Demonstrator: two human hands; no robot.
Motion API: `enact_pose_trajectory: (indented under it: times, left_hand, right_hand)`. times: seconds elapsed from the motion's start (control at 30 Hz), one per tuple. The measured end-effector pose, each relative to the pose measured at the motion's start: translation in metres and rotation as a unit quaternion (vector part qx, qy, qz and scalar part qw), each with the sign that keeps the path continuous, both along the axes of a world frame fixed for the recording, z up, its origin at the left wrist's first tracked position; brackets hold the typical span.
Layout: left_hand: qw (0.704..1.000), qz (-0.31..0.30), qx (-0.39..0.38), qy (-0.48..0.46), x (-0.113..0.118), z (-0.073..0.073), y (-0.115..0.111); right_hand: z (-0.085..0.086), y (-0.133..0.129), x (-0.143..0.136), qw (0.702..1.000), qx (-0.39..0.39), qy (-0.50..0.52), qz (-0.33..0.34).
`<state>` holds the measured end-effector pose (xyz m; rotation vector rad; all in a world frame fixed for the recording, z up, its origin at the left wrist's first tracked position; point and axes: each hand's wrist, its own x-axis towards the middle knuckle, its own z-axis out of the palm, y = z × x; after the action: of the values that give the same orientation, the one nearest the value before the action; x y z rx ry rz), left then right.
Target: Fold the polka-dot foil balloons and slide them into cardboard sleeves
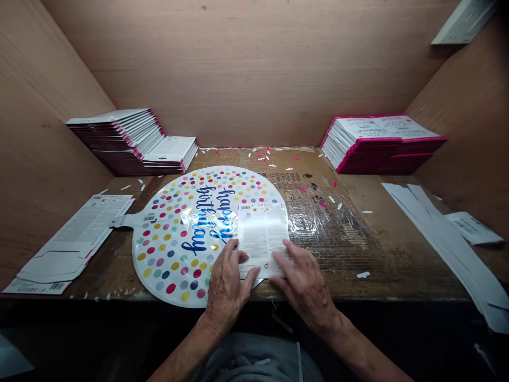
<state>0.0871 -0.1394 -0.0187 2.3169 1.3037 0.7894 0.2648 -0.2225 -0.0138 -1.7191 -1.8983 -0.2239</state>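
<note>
A round white foil balloon lies flat on the cardboard-covered surface. It has coloured dots, blue "happy birthday" lettering and a tail pointing left. On its right part rests a white printed card with small text and a barcode. My left hand is closed at the card's lower left corner, thumb along the bottom edge and fingertips on the left side. My right hand lies at the lower right edge, its fingers apart and touching the card. The card hides part of the lettering.
Stacked folded cards stand at back left and back right. Printed sheets lie at left, white paper strips at right, near a small packet. Pink and white scraps are scattered behind. Wooden walls enclose three sides.
</note>
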Motion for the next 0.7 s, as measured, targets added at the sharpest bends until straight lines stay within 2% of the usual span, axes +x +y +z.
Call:
enact_pose_trajectory:
  times: [0.13, 0.2, 0.27, 0.33, 0.43, 0.5, 0.53, 0.6, 0.7]
  left_hand:
    - [0.999, 0.000, -0.017, -0.028, 0.002, 0.002, -0.004]
    - [0.996, 0.012, -0.053, -0.068, 0.001, 0.011, -0.007]
    - [0.984, 0.041, -0.122, -0.123, -0.001, 0.024, -0.011]
    - [0.951, 0.056, -0.233, -0.197, -0.003, 0.035, -0.012]
    - [0.852, 0.055, -0.397, -0.337, -0.004, 0.045, -0.004]
    - [0.785, 0.081, -0.446, -0.421, -0.003, 0.047, 0.009]
    - [0.761, 0.097, -0.453, -0.454, -0.003, 0.047, 0.016]
    - [0.740, 0.113, -0.432, -0.503, -0.005, 0.046, 0.030]
    - [0.757, 0.126, -0.354, -0.535, -0.012, 0.043, 0.048]
  right_hand:
    - [-0.005, -0.030, 0.013, 0.990, 0.044, -0.078, 0.112]
    - [-0.003, -0.040, 0.020, 0.988, 0.069, -0.067, 0.120]
    - [0.002, -0.039, 0.022, 0.988, 0.100, -0.039, 0.108]
    - [0.009, -0.026, 0.018, 0.986, 0.133, -0.012, 0.100]
    - [0.017, 0.009, 0.002, 0.979, 0.147, -0.008, 0.144]
    - [0.022, 0.036, -0.012, 0.979, 0.128, -0.014, 0.160]
    - [0.024, 0.049, -0.020, 0.982, 0.116, -0.015, 0.151]
    - [0.029, 0.073, -0.035, 0.989, 0.084, -0.017, 0.120]
    - [0.038, 0.104, -0.058, 0.995, 0.022, -0.040, 0.086]
